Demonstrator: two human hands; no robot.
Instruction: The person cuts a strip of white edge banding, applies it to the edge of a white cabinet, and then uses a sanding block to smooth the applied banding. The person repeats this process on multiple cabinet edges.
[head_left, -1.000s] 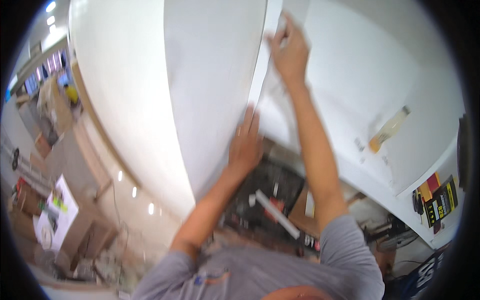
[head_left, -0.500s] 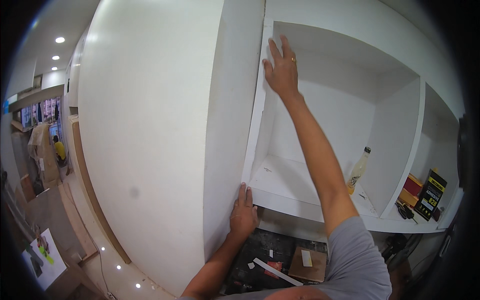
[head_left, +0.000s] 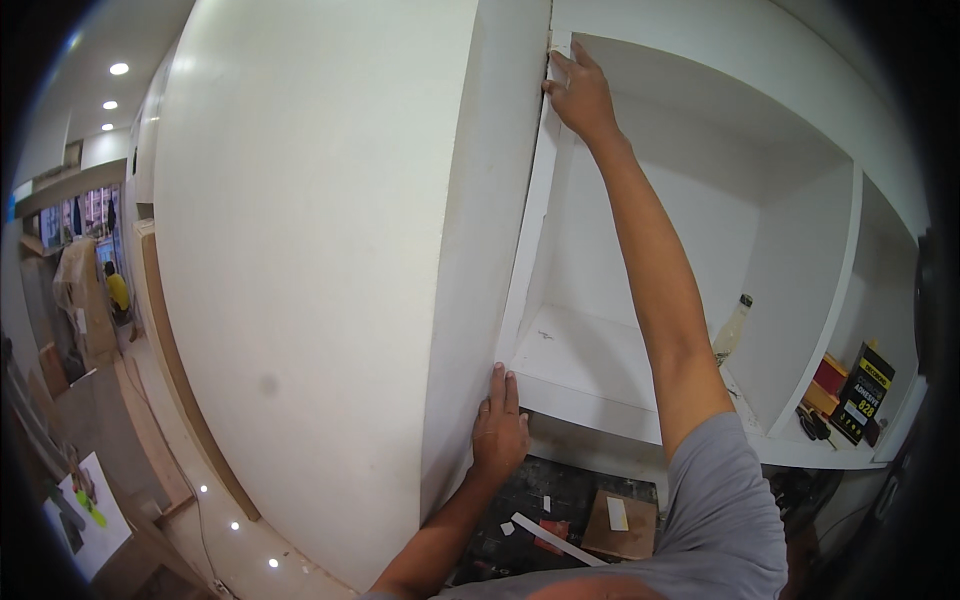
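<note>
A narrow white trim strip (head_left: pixel 532 215) stands upright along the left front edge of the open white cabinet (head_left: pixel 700 230), running from the top corner down to the shelf board (head_left: pixel 590 365). It lies flat against the cabinet's side, in the seam beside the tall white panel (head_left: pixel 320 270) on the left — both hands press on it, apparently to keep it seated along its whole length.

The right hand (head_left: pixel 580 95) reaches up high, fingers spread and flat against the strip's top end; nothing is clasped, it only pushes. The left hand (head_left: pixel 498 432) sits low and near, palm and straight fingers laid against the panel's lower edge where the strip ends — again pressing rather than gripping.

Inside the cabinet, to the right and far back, a pale bottle (head_left: pixel 732 330) stands on the shelf. In the next compartment right lie a black-and-yellow box (head_left: pixel 862 392) and a red packet (head_left: pixel 832 375). Below the shelf, on the dark floor, rest a loose white strip (head_left: pixel 555 538) and a piece of cardboard (head_left: pixel 620 525). Far left, another person in yellow (head_left: pixel 118 293) stands well apart.
</note>
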